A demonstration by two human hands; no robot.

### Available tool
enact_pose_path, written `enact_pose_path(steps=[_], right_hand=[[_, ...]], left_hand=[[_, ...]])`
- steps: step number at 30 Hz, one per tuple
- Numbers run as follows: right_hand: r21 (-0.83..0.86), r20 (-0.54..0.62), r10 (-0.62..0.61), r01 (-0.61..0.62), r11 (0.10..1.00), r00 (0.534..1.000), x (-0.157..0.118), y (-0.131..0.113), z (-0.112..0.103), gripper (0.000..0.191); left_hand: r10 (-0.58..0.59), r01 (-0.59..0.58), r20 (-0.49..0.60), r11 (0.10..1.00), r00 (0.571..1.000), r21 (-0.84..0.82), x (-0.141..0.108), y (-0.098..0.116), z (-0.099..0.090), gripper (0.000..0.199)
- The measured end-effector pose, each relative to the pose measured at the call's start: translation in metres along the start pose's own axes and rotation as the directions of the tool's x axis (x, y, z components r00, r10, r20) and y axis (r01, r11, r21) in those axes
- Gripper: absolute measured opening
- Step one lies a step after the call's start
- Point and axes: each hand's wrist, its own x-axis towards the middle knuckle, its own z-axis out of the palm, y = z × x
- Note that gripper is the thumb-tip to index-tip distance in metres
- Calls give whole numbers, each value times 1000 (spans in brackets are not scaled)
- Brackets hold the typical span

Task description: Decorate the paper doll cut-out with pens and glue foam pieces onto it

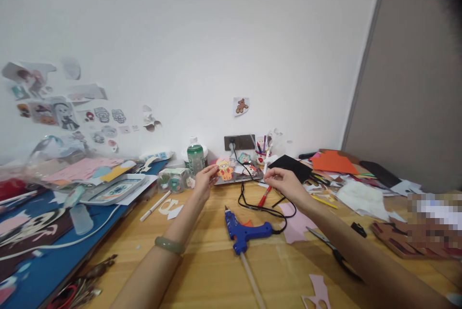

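My left hand (pixel 208 175) pinches a small cut-out figure (pixel 225 170) in yellow, red and pink by its left edge, held up above the table. My right hand (pixel 285 183) is raised to the right of it, thumb and fingers pressed together. A slim white piece shows at its fingertips, too small to name. Between my forearms a blue glue gun (pixel 245 232) lies on the wooden table, a long glue stick (pixel 252 280) coming out of its back. Its black cord (pixel 242 198) runs to the wall socket (pixel 239 142).
Scissors (pixel 334 249) lie beneath my right forearm, near pink paper (pixel 294 222). A green-labelled bottle (pixel 195 156) stands at the back. Coloured paper (pixel 334 162) is piled at right. A blue mat (pixel 68 232) covered with clutter is at left. A red-handled tool (pixel 264 197) lies near the cord.
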Motion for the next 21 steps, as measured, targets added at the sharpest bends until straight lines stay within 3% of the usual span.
enact_pose_path(steps=[7,15,21], right_hand=[[-112,14,-45,46,993,999,-3,-10,-2,16],[-291,-54,-213,189,938,976,-9,-25,-9,25],[-126,-56,-158,150,981,986,-7,-29,-17,24]], left_hand=[[-37,36,130,999,991,10,-17,-1,20,10],[-134,117,328,991,935,70,-55,-5,52,18],[-156,133,373,987,914,87,-72,-5,64,20]])
